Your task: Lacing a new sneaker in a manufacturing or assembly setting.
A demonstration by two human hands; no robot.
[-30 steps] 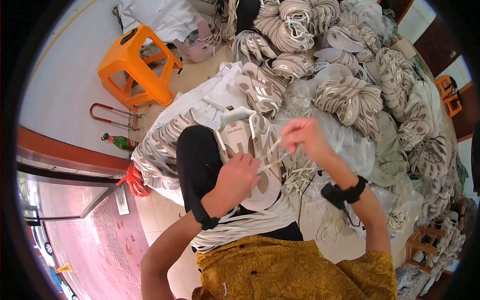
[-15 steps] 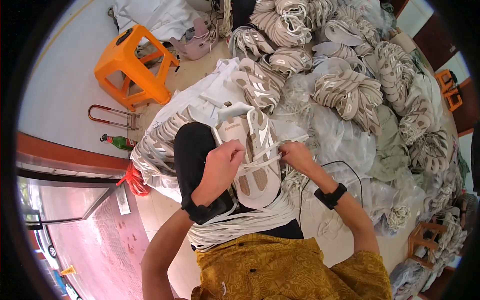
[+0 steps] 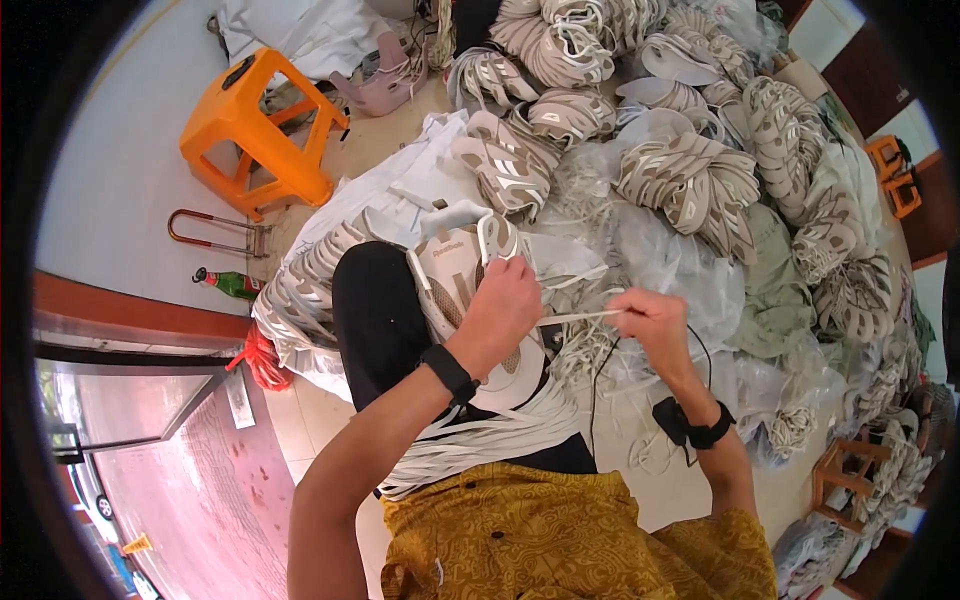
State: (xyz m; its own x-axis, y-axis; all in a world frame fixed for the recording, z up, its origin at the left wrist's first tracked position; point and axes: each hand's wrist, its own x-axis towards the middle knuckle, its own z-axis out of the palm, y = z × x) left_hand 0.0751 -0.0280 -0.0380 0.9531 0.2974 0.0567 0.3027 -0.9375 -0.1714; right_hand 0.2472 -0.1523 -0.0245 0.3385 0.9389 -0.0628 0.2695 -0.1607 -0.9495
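Note:
Across my thighs rests a beige and white sneaker upper (image 3: 447,255), flat and without a sole. My left hand (image 3: 507,308) is closed over its right-hand lacing edge, and what its fingertips pinch is hidden. My right hand (image 3: 652,322), held off to the right of the upper, has its fingers closed on a pale shoelace (image 3: 580,318). That lace runs nearly straight from the right hand to the upper under my left hand. A bundle of loose white laces (image 3: 450,455) lies across my lap, below the upper.
Tied bundles of similar uppers (image 3: 690,185) are heaped ahead and to the right, among clear plastic bags (image 3: 665,265). More uppers (image 3: 305,285) lie beside my left knee. An orange stool (image 3: 262,130) and a green bottle (image 3: 228,283) stand at the left. A black cord (image 3: 594,400) loops on the right.
My right hand has moved right, drawing the lace out to a straighter line. My left hand has shifted right and up, onto the upper's right-hand lacing edge.

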